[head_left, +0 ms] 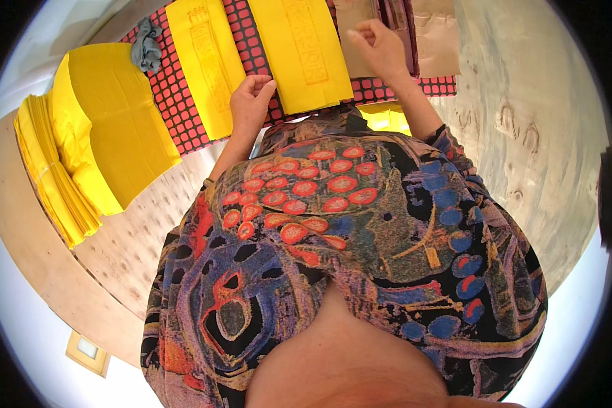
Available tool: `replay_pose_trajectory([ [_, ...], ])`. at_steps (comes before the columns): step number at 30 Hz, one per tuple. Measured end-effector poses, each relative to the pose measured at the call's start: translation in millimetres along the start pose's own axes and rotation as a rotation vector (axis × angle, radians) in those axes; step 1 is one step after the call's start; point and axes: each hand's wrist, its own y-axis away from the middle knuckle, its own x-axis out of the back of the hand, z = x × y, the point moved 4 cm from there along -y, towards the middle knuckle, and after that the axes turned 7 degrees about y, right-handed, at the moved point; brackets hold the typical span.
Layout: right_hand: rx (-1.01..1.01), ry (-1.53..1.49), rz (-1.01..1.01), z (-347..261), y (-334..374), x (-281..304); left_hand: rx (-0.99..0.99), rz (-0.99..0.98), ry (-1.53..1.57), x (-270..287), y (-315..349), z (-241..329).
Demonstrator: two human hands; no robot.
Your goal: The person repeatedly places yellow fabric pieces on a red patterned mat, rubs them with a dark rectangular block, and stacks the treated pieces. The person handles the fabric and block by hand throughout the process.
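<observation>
Beneath my hands lie two yellow paper sheets stamped with red print: a middle sheet (309,41) and a left sheet (204,41). My left hand (250,98) is between them, fingers curled in and the thumb tip at the middle sheet's left edge. Whether it pinches the paper I cannot tell. Farther right, my right hand (381,51) is raised over a piece of brown cardboard (357,58), fingers bent toward the thumb, with nothing visible in them. Right beside it is a long dark-red object (408,37), partly hidden by the hand.
A red-and-black patterned cloth (166,95) lies under the sheets. At left are a large folded yellow stack (115,115) and a fanned yellow bundle (54,170). A crumpled grey cloth (146,46) lies beside them. More yellow paper (385,117) shows near my body. The table (517,88) is wooden.
</observation>
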Motion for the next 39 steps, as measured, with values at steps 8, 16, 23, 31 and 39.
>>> replay_pose_trajectory([
  [8, -0.126, -0.157, -0.16, 11, 26, -29, -0.015, -0.034, -0.001, -6, -7, -10],
  [16, -0.11, -0.261, -0.155, -2, 35, -31, 0.039, -0.071, -0.087, -6, -9, -6],
  [23, -0.292, -0.348, -0.332, 0, 33, -36, 0.116, -0.093, 0.003, -7, -6, -7],
  [31, -0.345, -0.584, -0.451, -18, 35, -32, 0.162, -0.125, 0.096, -5, -2, -2],
  [39, -0.592, -0.864, -0.623, -20, 35, -24, 0.26, -0.108, 0.279, 1, 7, 4],
])
